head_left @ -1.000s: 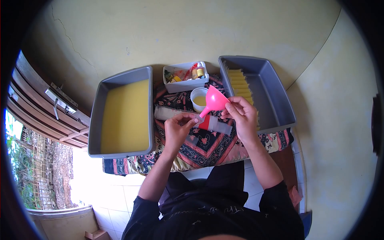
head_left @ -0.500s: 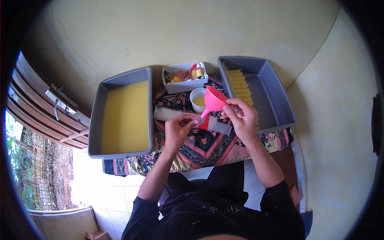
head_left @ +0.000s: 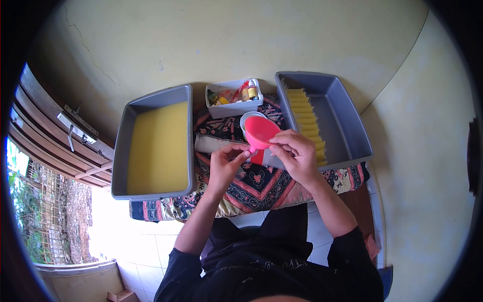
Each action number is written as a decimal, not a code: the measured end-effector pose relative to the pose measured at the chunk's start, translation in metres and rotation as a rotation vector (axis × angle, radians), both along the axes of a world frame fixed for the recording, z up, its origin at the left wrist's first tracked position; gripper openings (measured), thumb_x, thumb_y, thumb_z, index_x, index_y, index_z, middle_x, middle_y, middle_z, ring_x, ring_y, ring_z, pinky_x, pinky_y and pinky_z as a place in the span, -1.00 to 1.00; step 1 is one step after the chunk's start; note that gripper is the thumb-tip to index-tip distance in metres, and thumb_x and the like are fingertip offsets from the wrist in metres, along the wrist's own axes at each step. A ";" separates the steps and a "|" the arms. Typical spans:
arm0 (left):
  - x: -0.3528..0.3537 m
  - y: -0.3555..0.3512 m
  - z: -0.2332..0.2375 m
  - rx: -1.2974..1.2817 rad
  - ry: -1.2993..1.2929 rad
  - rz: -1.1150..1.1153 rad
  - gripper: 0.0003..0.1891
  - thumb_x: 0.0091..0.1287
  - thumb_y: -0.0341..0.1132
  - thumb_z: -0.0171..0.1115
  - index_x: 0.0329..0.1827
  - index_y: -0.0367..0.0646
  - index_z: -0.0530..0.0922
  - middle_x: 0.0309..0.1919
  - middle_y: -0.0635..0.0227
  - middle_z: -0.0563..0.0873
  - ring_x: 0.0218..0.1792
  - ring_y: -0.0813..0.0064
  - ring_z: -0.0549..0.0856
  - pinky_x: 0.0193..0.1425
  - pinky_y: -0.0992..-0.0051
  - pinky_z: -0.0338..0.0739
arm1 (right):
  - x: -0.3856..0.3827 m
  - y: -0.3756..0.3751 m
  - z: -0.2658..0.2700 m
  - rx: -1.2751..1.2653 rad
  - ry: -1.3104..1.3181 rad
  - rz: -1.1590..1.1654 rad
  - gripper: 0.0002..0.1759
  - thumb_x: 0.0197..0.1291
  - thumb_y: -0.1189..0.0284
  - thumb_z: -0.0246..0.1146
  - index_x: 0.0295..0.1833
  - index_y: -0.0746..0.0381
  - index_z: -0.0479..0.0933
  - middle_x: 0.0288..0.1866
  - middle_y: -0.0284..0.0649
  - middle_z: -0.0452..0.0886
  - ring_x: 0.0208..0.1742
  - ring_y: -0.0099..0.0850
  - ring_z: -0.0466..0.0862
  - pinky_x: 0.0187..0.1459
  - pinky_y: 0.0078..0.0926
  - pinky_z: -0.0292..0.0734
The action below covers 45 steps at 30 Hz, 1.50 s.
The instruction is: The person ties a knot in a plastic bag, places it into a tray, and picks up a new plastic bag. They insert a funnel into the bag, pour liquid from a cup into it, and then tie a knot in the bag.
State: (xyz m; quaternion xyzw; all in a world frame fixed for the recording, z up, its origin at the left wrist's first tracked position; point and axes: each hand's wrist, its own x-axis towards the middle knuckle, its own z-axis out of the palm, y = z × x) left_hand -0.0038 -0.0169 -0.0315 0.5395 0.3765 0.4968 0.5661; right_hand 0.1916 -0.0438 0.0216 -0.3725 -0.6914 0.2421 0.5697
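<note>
My right hand (head_left: 296, 153) pinches the rim of a pink funnel (head_left: 262, 132), whose mouth tilts toward me. At the funnel's spout my left hand (head_left: 225, 163) is closed, its thumb and forefinger on a small clear plastic bag, mostly hidden now by the fingers and the funnel. Just behind the funnel stands a white tub (head_left: 250, 116), largely covered by it; the earlier frame shows yellow liquid inside. Under the hands lie a pale wrapped roll (head_left: 207, 143) and a red-and-clear plastic packet (head_left: 271, 160), partly hidden.
A grey tray (head_left: 116, 166) of yellow liquid stands on the left. The right grey tray (head_left: 347, 136) holds a row of filled yellow plastic bags (head_left: 304, 118). Between them at the back sits a white box (head_left: 234, 109) with small bottles. A patterned cloth (head_left: 259, 189) covers the table.
The funnel has swung left and tipped toward me, now covering most of the white tub. My right hand has moved slightly left and down with it; my left hand has barely moved.
</note>
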 end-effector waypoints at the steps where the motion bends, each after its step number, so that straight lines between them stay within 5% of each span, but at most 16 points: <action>1: 0.000 -0.001 0.002 -0.022 -0.073 -0.023 -0.82 0.28 -0.47 0.34 -0.11 -0.34 0.63 -0.24 0.32 0.74 -0.19 0.66 0.68 -0.08 0.62 0.57 | -0.002 -0.001 0.002 0.019 -0.036 -0.013 -0.88 0.14 0.63 0.33 -0.18 0.34 0.64 -0.23 -0.15 0.67 -0.28 -0.42 0.71 -0.27 -0.57 0.64; 8: -0.002 -0.008 0.010 -0.017 -0.053 -0.048 -0.73 0.25 -0.43 0.38 -0.03 -0.35 0.60 -0.22 0.28 0.74 -0.19 0.65 0.68 -0.13 0.60 0.60 | -0.011 0.002 0.007 0.115 -0.158 -0.030 -0.85 0.11 0.61 0.35 -0.16 0.29 0.66 -0.26 -0.16 0.68 -0.26 -0.33 0.71 -0.26 -0.48 0.61; 17: -0.019 -0.007 -0.004 -0.007 0.038 0.001 -0.76 0.24 -0.46 0.38 -0.07 -0.36 0.65 -0.26 0.28 0.77 -0.24 0.64 0.69 -0.09 0.60 0.58 | -0.031 0.005 0.001 0.190 -0.244 0.052 -0.78 0.09 0.65 0.35 -0.11 0.28 0.66 -0.21 -0.19 0.66 -0.27 -0.45 0.69 -0.33 -0.60 0.57; 20: -0.029 -0.007 -0.016 -0.007 0.010 0.053 -0.76 0.24 -0.49 0.36 -0.05 -0.38 0.64 -0.23 0.28 0.77 -0.19 0.63 0.69 -0.03 0.58 0.56 | -0.040 0.004 -0.004 0.034 -0.093 0.072 -0.80 0.17 0.54 0.35 -0.08 0.30 0.59 -0.26 -0.23 0.64 -0.30 -0.47 0.69 -0.23 -0.54 0.60; 22: -0.034 -0.008 -0.016 -0.035 -0.034 0.081 -0.76 0.25 -0.50 0.35 -0.04 -0.38 0.64 -0.21 0.28 0.76 -0.17 0.62 0.68 0.00 0.57 0.56 | -0.043 0.018 -0.027 -0.132 0.518 0.079 -0.84 0.24 0.50 0.31 -0.16 0.34 0.50 -0.28 -0.25 0.61 -0.37 -0.57 0.65 -0.27 -0.60 0.59; 23: -0.035 -0.009 -0.016 -0.064 -0.079 0.105 -0.75 0.25 -0.51 0.34 -0.02 -0.39 0.63 -0.19 0.27 0.76 -0.14 0.61 0.68 0.02 0.57 0.55 | -0.038 0.025 -0.034 -0.244 0.510 0.028 -0.78 0.30 0.42 0.28 -0.32 0.30 0.42 -0.41 -0.29 0.57 -0.47 -0.63 0.60 -0.40 -0.66 0.56; 27: -0.040 -0.013 -0.009 -0.038 -0.097 0.130 -0.74 0.26 -0.51 0.34 0.00 -0.39 0.62 -0.14 0.27 0.75 -0.12 0.60 0.67 0.04 0.57 0.55 | -0.022 0.066 -0.089 -0.525 0.625 -0.151 -0.67 0.30 0.25 0.29 -0.39 0.22 0.40 -0.62 -0.34 0.49 -0.63 -0.60 0.56 -0.65 -0.65 0.47; 30: -0.042 -0.015 -0.007 -0.041 -0.071 0.152 -0.73 0.26 -0.50 0.34 0.01 -0.39 0.61 -0.14 0.28 0.74 -0.12 0.59 0.67 0.04 0.56 0.55 | -0.015 0.077 -0.104 -0.684 0.542 -0.250 -0.64 0.26 0.18 0.32 -0.39 0.19 0.40 -0.56 -0.33 0.51 -0.64 -0.58 0.55 -0.62 -0.63 0.52; 37: -0.042 -0.018 -0.013 -0.038 -0.156 0.107 -0.77 0.27 -0.50 0.34 -0.04 -0.38 0.61 -0.19 0.28 0.74 -0.17 0.58 0.68 0.02 0.54 0.58 | -0.016 0.091 -0.120 -0.765 0.559 -0.158 -0.73 0.26 0.33 0.28 -0.41 0.22 0.41 -0.53 -0.30 0.52 -0.57 -0.47 0.65 -0.52 -0.53 0.66; 45: -0.040 -0.020 -0.010 -0.005 -0.157 0.096 -0.76 0.27 -0.50 0.33 -0.02 -0.37 0.61 -0.19 0.30 0.74 -0.15 0.59 0.68 0.02 0.54 0.57 | -0.026 0.085 -0.106 -0.584 0.655 -0.162 -0.77 0.26 0.51 0.20 -0.46 0.31 0.41 -0.54 -0.28 0.51 -0.53 -0.46 0.66 -0.42 -0.51 0.69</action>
